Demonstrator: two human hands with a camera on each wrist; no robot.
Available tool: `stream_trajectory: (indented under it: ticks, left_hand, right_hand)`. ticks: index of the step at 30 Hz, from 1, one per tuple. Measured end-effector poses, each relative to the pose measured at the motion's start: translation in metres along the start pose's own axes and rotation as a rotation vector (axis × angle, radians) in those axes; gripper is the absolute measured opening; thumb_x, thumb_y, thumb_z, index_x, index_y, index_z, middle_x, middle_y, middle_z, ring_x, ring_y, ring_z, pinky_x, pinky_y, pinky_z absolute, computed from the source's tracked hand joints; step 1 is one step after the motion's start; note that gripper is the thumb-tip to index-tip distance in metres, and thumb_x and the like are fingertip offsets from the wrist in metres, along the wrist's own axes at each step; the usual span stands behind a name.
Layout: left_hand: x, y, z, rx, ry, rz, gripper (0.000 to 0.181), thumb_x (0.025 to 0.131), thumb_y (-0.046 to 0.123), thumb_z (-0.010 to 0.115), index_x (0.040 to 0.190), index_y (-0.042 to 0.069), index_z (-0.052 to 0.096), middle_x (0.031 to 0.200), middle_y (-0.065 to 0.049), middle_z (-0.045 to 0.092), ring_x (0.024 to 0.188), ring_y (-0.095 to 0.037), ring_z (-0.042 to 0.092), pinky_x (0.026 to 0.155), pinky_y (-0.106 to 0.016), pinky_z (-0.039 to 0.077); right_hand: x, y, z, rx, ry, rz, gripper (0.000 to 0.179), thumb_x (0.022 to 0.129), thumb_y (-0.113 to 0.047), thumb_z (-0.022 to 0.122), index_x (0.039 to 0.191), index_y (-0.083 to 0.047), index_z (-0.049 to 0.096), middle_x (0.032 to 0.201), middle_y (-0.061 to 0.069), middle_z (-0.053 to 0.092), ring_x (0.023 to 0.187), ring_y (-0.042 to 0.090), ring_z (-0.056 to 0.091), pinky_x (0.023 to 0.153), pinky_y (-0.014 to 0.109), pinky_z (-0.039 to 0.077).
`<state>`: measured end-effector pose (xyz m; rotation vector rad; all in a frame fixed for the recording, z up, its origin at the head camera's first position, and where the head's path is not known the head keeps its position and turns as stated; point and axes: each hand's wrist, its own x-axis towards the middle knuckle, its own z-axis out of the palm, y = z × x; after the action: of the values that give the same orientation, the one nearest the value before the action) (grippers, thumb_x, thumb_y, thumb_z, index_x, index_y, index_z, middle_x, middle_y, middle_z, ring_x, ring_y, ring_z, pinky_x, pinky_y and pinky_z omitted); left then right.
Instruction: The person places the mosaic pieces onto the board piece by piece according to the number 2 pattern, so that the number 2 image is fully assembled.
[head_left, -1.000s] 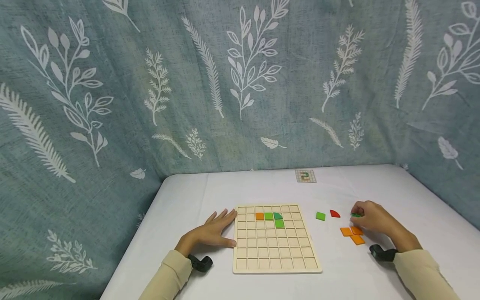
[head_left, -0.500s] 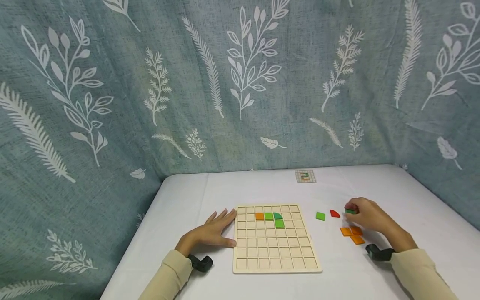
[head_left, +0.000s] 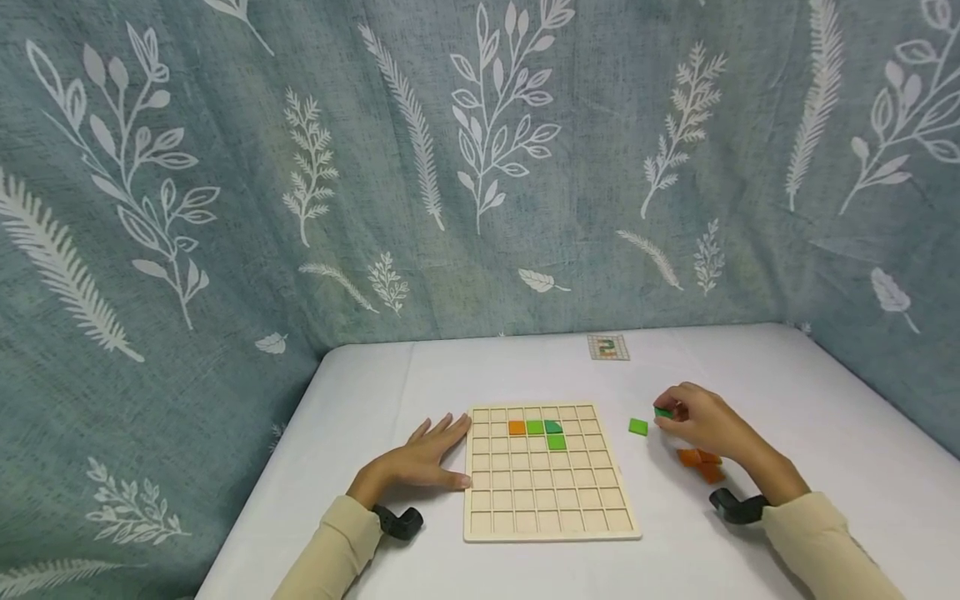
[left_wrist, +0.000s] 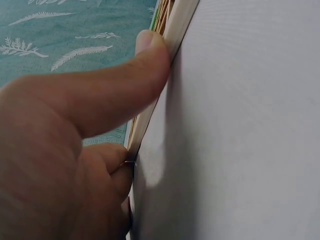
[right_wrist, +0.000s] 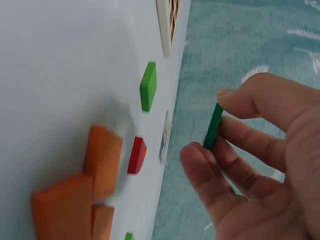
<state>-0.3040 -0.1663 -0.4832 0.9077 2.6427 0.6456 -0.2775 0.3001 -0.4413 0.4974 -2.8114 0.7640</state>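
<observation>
My right hand [head_left: 701, 421] pinches a dark green tile [right_wrist: 213, 126] between thumb and fingertips, raised above the table. My left hand [head_left: 420, 458] lies spread at the left side of a wooden grid board [head_left: 540, 500], its thumb [left_wrist: 145, 75] touching the edge. In the board's upper rows sit an orange tile [head_left: 517, 427], two light green tiles [head_left: 535, 427] and a dark green piece [head_left: 552, 427]. Between board and right hand lies a loose light green tile [head_left: 637, 427]. A red quarter-round piece [right_wrist: 136, 156] shows in the right wrist view; the right hand covers it in the head view.
Several orange tiles [head_left: 701, 462] lie clustered below the right hand. Another green piece [right_wrist: 129, 236] peeks in at the bottom of the right wrist view. A small patterned card [head_left: 608, 347] lies near the table's far edge, before a leaf-print cloth [head_left: 450, 292].
My right hand has lifted the dark green tile off the table and carried it left, over the red piece. My left hand stays at the board. The head view has shifted slightly.
</observation>
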Motion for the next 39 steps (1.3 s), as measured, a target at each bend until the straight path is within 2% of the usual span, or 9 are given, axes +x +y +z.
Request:
stream_trajectory:
  ticks: [8, 17, 24, 30, 39]
  left_hand:
    - [-0.002, 0.003, -0.002, -0.005, 0.000, -0.006, 0.107, 0.085, 0.060, 0.069, 0.161, 0.010, 0.013, 0.169, -0.004, 0.012, 0.158, -0.029, 0.003, 0.127, -0.052, -0.004]
    - [-0.004, 0.004, -0.006, -0.018, -0.003, -0.002, 0.106, 0.086, 0.057, 0.070, 0.161, 0.008, 0.013, 0.169, -0.007, 0.012, 0.157, -0.031, 0.002, 0.126, -0.055, -0.005]
    - [-0.004, 0.003, -0.001, -0.008, -0.005, -0.012, 0.107, 0.085, 0.059, 0.069, 0.161, 0.008, 0.014, 0.169, -0.007, 0.013, 0.158, -0.030, 0.003, 0.127, -0.054, -0.003]
    - [-0.004, 0.003, -0.002, -0.013, -0.007, -0.011, 0.106, 0.086, 0.059, 0.068, 0.162, 0.011, 0.012, 0.169, -0.004, 0.011, 0.158, -0.027, 0.001, 0.127, -0.052, -0.006]
    - [-0.001, 0.003, -0.003, -0.018, -0.016, -0.001, 0.107, 0.086, 0.059, 0.068, 0.161, 0.010, 0.012, 0.169, -0.006, 0.010, 0.158, -0.028, 0.001, 0.126, -0.053, -0.006]
  right_hand:
    - [0.000, -0.018, 0.003, 0.016, 0.012, -0.098, 0.015, 0.087, -0.012, 0.077, 0.099, -0.007, 0.069, 0.093, 0.002, 0.063, 0.079, 0.006, 0.055, 0.068, 0.022, 0.052]
    - [0.002, -0.042, 0.023, 0.061, -0.001, -0.240, 0.014, 0.086, -0.010, 0.078, 0.097, -0.011, 0.068, 0.092, -0.002, 0.063, 0.078, 0.009, 0.059, 0.067, 0.028, 0.055]
    - [0.005, -0.062, 0.037, 0.081, -0.071, -0.285, 0.013, 0.086, -0.010, 0.076, 0.096, -0.011, 0.068, 0.092, -0.002, 0.062, 0.079, 0.007, 0.060, 0.069, 0.028, 0.057]
    - [0.012, -0.078, 0.044, 0.107, -0.111, -0.349, 0.011, 0.088, -0.011, 0.075, 0.097, -0.010, 0.069, 0.092, 0.000, 0.061, 0.078, 0.006, 0.060, 0.069, 0.031, 0.058]
    - [0.020, -0.089, 0.059, 0.142, -0.172, -0.371, 0.009, 0.090, -0.010, 0.073, 0.098, -0.007, 0.069, 0.093, 0.003, 0.061, 0.077, 0.003, 0.055, 0.068, 0.026, 0.055]
